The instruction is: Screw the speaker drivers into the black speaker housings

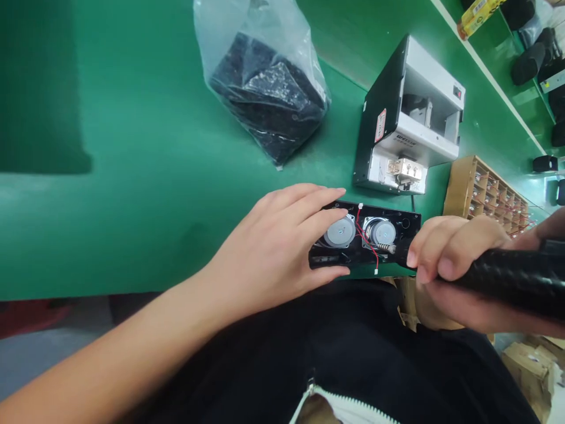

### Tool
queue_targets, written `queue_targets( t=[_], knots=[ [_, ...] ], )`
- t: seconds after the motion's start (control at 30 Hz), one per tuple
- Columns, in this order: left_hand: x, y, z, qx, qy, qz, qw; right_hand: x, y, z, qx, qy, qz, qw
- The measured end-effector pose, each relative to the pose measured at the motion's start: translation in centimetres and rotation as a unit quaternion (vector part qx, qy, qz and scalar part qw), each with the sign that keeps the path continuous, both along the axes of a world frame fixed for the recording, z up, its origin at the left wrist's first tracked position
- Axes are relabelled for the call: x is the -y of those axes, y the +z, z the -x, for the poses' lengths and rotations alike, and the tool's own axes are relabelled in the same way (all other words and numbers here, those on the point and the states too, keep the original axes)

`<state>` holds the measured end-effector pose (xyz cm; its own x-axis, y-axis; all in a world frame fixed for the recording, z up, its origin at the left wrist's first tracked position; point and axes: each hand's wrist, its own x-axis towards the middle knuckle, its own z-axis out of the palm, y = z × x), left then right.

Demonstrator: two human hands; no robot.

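Observation:
A black speaker panel (358, 256) lies on the green bench, with two round grey speakers set in it, the left speaker (339, 232) and the right speaker (382, 233). Red and black wires (364, 237) with small white plugs run between them. My left hand (282, 241) grips the panel's left end, fingers over the far side and thumb along the near edge. In my closed right hand (459, 250) is a black electric screwdriver (516, 275), held nearly flat. Its bit points left and meets the lower right edge of the right speaker; the screw there is too small to make out.
Behind the panel stands a black and silver screw feeder machine (410, 123). A clear plastic bag (269, 88) with black contents lies further left. To the right is a divided cardboard box (485, 194) holding several wired parts. A yellow bottle (479, 16) lies at the far right.

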<state>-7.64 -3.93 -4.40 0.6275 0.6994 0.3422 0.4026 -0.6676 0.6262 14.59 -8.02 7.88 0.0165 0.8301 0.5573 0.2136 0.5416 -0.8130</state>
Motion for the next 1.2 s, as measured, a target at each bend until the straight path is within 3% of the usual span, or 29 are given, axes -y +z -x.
queue_targets(
  t=[0.07, 0.13, 0.3, 0.5, 0.67, 0.97, 1.1, 1.2],
  knots=[
    [0.1, 0.0, -0.1, 0.002, 0.009, 0.011, 1.000, 0.2, -1.3, 0.6, -0.007, 0.000, -0.024, 1.000],
    [0.2, 0.1, -0.1, -0.001, 0.015, 0.022, 1.000, 0.6, -2.1, 0.7, -0.012, 0.012, -0.004, 1.000],
    [-0.3, 1.0, -0.1, -0.022, -0.007, 0.036, 0.999, 1.1, -2.9, 0.2, -0.097, 0.038, 0.008, 0.994],
    [-0.5, 1.4, -0.1, -0.031, -0.013, 0.052, 0.998, 0.2, -4.4, -0.2, -0.155, 0.072, -0.048, 0.984],
    [-0.4, 1.4, -0.1, -0.021, -0.010, 0.054, 0.998, 0.6, -4.8, -0.9, -0.122, 0.070, 0.016, 0.990],
    [-0.5, 1.8, -0.1, -0.047, -0.009, 0.066, 0.997, 0.5, -5.1, -0.4, -0.127, 0.050, 0.002, 0.991],
    [-0.3, 1.7, 0.0, -0.042, -0.008, 0.055, 0.998, 1.2, -4.9, -1.1, -0.056, 0.022, -0.017, 0.998],
    [0.1, 1.4, -0.1, -0.022, -0.008, 0.027, 0.999, 1.8, -4.0, -2.5, 0.077, 0.083, 0.051, 0.992]
  ],
)
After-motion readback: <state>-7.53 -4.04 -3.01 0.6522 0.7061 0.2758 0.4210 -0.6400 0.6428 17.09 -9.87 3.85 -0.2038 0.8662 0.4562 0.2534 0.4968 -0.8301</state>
